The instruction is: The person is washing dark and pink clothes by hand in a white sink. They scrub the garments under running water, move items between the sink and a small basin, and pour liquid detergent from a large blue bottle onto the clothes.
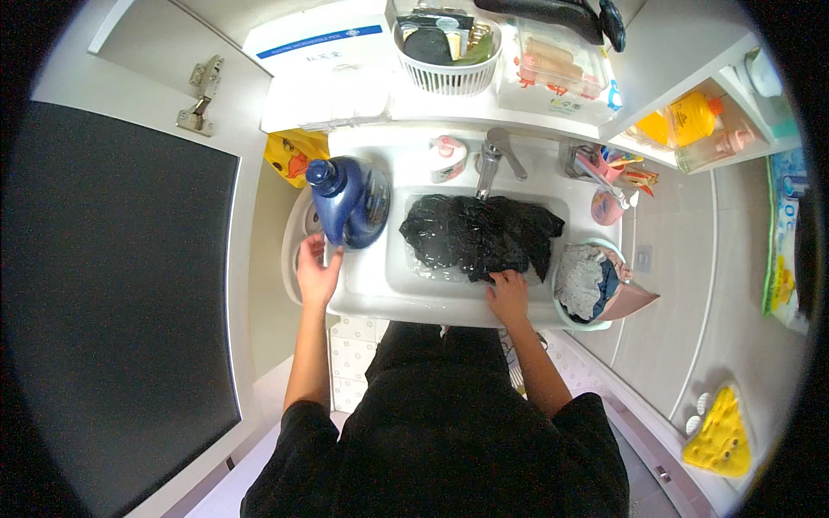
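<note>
A black cloth (482,233), wet and bunched up, lies in water in the white sink basin (421,288). My right hand (510,298) is at its near edge, fingertips against the fabric; whether they grip it is hidden. On the sink's left ledge stands a large blue bottle (353,201) with a blue cap. Beside its near end is my left hand (317,275), thumb and fingers apart and nothing held. Above the basin's far side is a chrome faucet (495,158).
Left of the faucet stands a pump bottle (448,158). A pale tub (576,320) with folded fabric sits at the right edge, below a toothbrush holder (609,165). An open cabinet door (129,272) flanks the left. A shelf overhead bears a white basket (447,74).
</note>
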`<state>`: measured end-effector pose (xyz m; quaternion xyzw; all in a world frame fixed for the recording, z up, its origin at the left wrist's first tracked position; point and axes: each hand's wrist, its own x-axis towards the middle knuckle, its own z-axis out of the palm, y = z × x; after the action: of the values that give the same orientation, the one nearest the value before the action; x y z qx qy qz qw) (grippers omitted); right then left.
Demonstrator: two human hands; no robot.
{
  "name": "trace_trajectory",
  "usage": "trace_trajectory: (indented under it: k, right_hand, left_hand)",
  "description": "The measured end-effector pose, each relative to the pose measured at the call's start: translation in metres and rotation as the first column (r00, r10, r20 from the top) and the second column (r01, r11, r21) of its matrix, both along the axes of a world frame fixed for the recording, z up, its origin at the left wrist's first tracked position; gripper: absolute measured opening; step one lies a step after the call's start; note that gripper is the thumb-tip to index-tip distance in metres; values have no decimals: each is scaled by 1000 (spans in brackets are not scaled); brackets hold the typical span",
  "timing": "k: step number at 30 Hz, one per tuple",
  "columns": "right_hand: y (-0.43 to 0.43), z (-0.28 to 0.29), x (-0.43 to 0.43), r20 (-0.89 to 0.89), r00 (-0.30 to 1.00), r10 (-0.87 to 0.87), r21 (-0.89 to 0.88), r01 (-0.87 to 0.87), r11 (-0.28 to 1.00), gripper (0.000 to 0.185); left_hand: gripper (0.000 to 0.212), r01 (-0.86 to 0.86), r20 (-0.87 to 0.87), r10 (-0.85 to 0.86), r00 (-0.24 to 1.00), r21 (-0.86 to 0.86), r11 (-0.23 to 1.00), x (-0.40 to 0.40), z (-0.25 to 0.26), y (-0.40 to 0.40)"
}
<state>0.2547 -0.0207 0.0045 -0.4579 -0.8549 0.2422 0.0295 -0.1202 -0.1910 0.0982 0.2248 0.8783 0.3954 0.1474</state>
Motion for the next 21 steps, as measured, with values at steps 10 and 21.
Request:
trace_trajectory:
  k: [10,21]
  right_hand:
    - [-19,5,12,72,996,-54,18,53,998,40]
    - [-24,25,21,-56,991,-120,191,128,973,34]
  left_hand:
    - [19,-15,364,-53,930,181,983,-6,-17,49]
    - [24,-166,551,-97,829,408,898,-3,2,47]
